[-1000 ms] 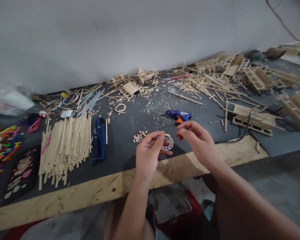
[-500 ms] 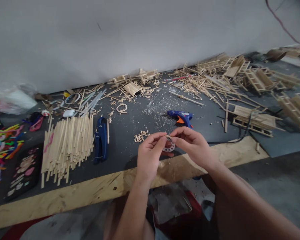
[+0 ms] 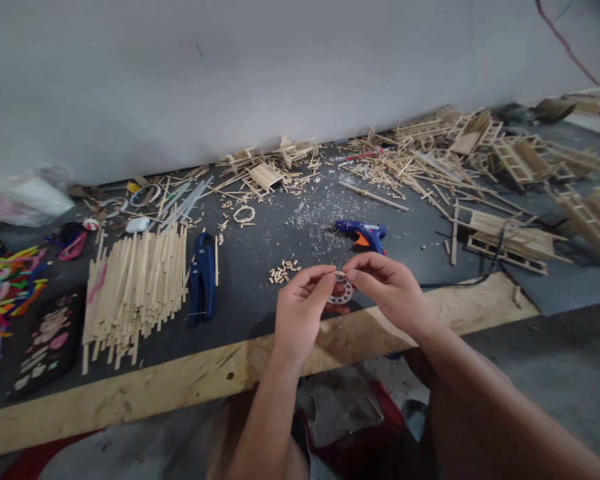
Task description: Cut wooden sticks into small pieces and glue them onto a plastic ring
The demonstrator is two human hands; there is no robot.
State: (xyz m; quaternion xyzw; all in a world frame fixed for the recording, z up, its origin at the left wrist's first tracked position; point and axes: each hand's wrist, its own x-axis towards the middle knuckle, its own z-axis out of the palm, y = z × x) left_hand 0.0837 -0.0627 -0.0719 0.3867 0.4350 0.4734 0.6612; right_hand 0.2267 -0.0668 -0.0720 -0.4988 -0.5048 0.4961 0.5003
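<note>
Between my two hands, above the table's front edge, is a small pale ring with holes round its rim [image 3: 343, 294]. My left hand [image 3: 304, 303] is closed, thumb and forefinger pinching at the ring's upper left. From the other side my right hand [image 3: 387, 287] pinches at the ring's top right. A tiny piece of wood [image 3: 339, 273] shows at the ring's top, between the fingertips. Left of my hands lies a small heap of short cut wood pieces [image 3: 283, 271]. Just beyond them is a blue glue gun [image 3: 363, 231] with an orange trigger.
Left of me lie a stack of thin wooden sticks [image 3: 137, 293], a blue cutter [image 3: 203, 280], a phone in a dark patterned case [image 3: 50, 340] and bright pipe cleaners [image 3: 10, 293]. A small wooden ring [image 3: 243, 214] lies farther back. Model wooden furniture [image 3: 513, 237] stands at right.
Both hands keep their pinch on the ring, which has turned or shifted very slightly. The rest of the view is nearly the same.
</note>
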